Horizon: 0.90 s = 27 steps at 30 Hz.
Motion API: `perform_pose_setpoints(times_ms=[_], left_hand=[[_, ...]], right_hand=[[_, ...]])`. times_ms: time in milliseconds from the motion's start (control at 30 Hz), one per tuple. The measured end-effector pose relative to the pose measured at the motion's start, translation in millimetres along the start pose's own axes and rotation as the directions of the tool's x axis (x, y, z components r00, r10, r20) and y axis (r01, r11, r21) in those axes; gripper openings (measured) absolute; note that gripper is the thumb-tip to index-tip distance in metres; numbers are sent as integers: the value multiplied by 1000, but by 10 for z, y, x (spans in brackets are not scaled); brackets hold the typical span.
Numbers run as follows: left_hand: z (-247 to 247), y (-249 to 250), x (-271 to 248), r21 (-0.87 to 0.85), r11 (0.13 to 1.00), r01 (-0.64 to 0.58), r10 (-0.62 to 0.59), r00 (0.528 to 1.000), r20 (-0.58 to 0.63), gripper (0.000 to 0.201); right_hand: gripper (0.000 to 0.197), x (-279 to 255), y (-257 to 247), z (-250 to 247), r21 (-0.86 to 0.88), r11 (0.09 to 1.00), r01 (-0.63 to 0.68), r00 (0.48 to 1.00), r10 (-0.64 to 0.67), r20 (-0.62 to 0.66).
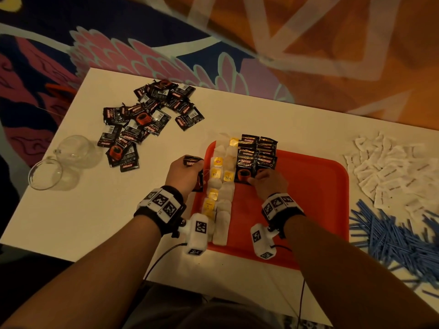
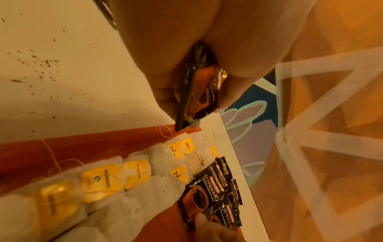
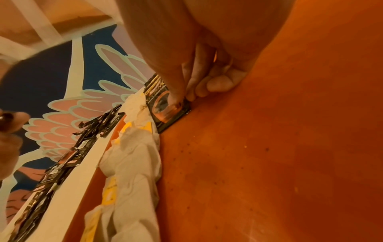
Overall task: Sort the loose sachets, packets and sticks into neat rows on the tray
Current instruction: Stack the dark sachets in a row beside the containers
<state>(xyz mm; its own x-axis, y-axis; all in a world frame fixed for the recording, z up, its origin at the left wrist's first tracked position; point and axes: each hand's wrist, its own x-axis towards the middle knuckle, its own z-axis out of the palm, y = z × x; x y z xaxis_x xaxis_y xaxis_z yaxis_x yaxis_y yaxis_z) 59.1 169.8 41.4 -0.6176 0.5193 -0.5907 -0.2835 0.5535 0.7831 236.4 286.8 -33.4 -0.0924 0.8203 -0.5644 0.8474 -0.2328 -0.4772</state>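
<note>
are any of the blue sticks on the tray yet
No, the blue sticks all lie in a loose pile on the table right of the red tray, which holds only tea bags and coffee sachets.

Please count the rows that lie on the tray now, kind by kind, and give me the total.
Tea bag rows: 2
Black coffee sachet rows: 2
Total on the tray: 4
</note>
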Motion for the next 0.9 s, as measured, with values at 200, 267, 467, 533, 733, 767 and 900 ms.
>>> perform_pose_setpoints(times_ms=[200, 267, 467, 533, 733, 767, 900], left_hand=[[37, 39, -77, -4, 992, -128, 128, 992, 15, 5], [87, 70, -115, -39, 987, -156, 157, 987, 28, 8], [274, 127, -234, -152, 974, -169, 185, 977, 102, 12], [272, 142, -258, -189, 965, -179, 209, 966, 152, 11], [190, 131, -305, -189, 970, -152, 198, 947, 253, 18], [195, 127, -303, -185, 973, -139, 183, 950, 252, 20], [231, 146, -303, -197, 971, -133, 176, 959, 222, 15]], right_hand=[[20, -154, -45, -99, 89, 993, 73, 997, -72, -16], [21, -276, -137, -136, 159, 971, 177, 983, -182, 21], [21, -693, -452, -105, 398, 806, 438, 825, -537, 178], [26, -700, -440, -127, 391, 784, 482, 820, -561, 114], [9, -754, -362, -265, 338, 778, 530, 799, -591, 109], [10, -790, -369, -269, 324, 778, 538, 793, -597, 119], [10, -840, -362, -250, 313, 790, 528, 812, -577, 86]])
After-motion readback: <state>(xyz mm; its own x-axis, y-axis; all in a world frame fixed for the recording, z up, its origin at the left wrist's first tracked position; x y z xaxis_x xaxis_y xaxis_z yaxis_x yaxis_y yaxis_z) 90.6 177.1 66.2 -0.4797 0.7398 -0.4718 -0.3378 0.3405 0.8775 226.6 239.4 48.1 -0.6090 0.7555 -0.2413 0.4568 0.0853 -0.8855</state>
